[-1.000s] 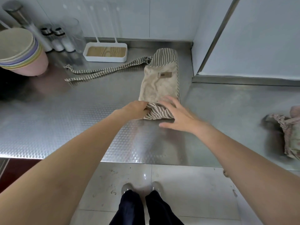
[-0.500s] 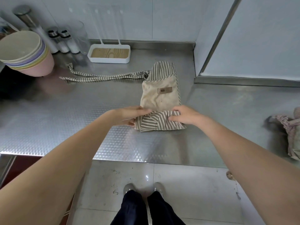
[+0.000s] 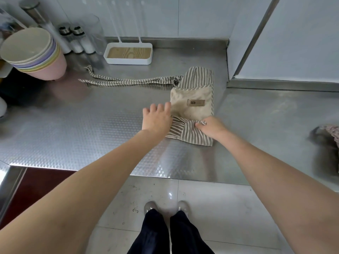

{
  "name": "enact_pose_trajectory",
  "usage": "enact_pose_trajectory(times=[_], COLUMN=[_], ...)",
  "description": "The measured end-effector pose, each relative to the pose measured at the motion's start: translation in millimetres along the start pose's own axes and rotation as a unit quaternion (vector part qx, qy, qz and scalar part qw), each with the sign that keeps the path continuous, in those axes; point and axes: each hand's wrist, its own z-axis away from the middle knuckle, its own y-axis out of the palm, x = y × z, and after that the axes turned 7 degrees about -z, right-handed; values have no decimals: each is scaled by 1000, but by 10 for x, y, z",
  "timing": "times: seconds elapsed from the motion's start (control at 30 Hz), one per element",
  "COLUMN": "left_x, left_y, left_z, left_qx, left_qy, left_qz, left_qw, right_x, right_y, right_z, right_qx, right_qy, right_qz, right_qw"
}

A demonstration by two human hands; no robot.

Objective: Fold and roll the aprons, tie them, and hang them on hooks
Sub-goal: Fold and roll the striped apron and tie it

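A beige and brown-striped apron [image 3: 192, 99] lies folded into a narrow strip on the steel counter [image 3: 82, 129], its near end turned over into a striped roll [image 3: 185, 133]. Its striped ties [image 3: 128, 81] trail off to the left. My right hand [image 3: 211, 126] grips the top of the roll with curled fingers. My left hand [image 3: 156, 118] lies at the roll's left edge with its fingers spread flat on the counter beside the beige cloth. A second, pinkish apron [image 3: 332, 132] lies bunched at the far right edge of the counter.
A stack of pastel bowls [image 3: 31, 52] stands at the back left, with shakers [image 3: 77, 39] and a tall grinder behind it. A white tray [image 3: 128, 53] with a wooden base sits against the back wall. A raised steel ledge [image 3: 275, 85] borders the right rear.
The near end of the apron has been rolled further away from me. My left hand has let go of the roll and spread open. The view shifted, and the ties now lie straighter.
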Motion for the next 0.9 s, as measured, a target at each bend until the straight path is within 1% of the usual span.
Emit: enact_pose_trajectory(times=[0.03, 0.07, 0.1, 0.13, 0.17, 0.2, 0.23, 0.27, 0.3, 0.33, 0.37, 0.4, 0.43, 0.47, 0.5, 0.53, 0.6, 0.63, 0.67, 0.73, 0.77, 0.8, 0.83, 0.87, 0.9], left_x=[-35, -59, -59, -44, -21, 5, 27, 38, 37, 28, 17, 3, 3, 8, 29, 68, 168, 215, 255, 300, 322, 329, 337, 356, 369], left_y=[-6, -3, 16, 53, 87, 129, 161, 182, 196, 196, 179, 158, 126, 83, 33, -13, -55, -57, -42, -8, -4, 9, 16, 34, 47], left_z=[37, 64, 88, 95, 92, 68, 34, -4, -38, -72, -103, -126, -141, -150, -159, -172, -206, -212, -219, -219, -220, -226, -227, -221, -201], left_qx=[-63, -91, -70, -21, 32, 70, 90, 99, 105, 108, 113, 121, 127, 131, 136, 145, 181, 206, 231, 269, 280, 286, 290, 289, 284], left_qy=[45, 109, 178, 234, 263, 270, 266, 262, 258, 256, 255, 254, 249, 238, 218, 193, 140, 115, 89, 16, -22, -48, -59, -62, -57], left_qz=[-18, -21, -29, -43, -62, -77, -87, -91, -90, -79, -60, -32, 3, 45, 88, 125, 189, 226, 273, 392, 440, 471, 492, 501, 492], left_qw=[997, 990, 981, 971, 962, 957, 956, 956, 956, 957, 958, 959, 960, 961, 962, 962, 955, 945, 930, 880, 853, 833, 819, 813, 821], right_x=[15, 23, 37, 46, 52, 56, 54, 34, 23, 2, -19, -42, -62, -69, -64, -47, 39, 70, 87, 110, 128, 132, 137, 149, 157], right_y=[-2, -2, 8, 10, 8, 1, -1, 9, 22, 34, 42, 58, 91, 102, 93, 65, -75, -149, -211, -263, -258, -252, -246, -231, -224], right_z=[9, 13, 24, 47, 107, 178, 239, 270, 301, 320, 331, 349, 338, 318, 299, 279, 261, 245, 242, 244, 231, 220, 212, 199, 184], right_qx=[-2, -4, -6, -20, -44, -86, -138, -187, -207, -178, -114, -38, 16, 33, 37, 38, 49, 64, 76, 95, 102, 104, 105, 109, 107], right_qy=[3, 5, 9, 15, 1, -41, -111, -204, -286, -322, -314, -274, -241, -229, -228, -227, -199, -175, -154, -94, -62, -33, -12, 2, 15], right_qz=[-4, -9, -14, -4, 42, 116, 180, 231, 250, 247, 238, 242, 265, 288, 292, 267, 145, 86, 37, -34, -61, -83, -94, -104, -115], right_qw=[1000, 1000, 1000, 1000, 998, 989, 968, 933, 902, 897, 912, 930, 933, 929, 928, 936, 968, 979, 985, 990, 991, 991, 990, 989, 987])
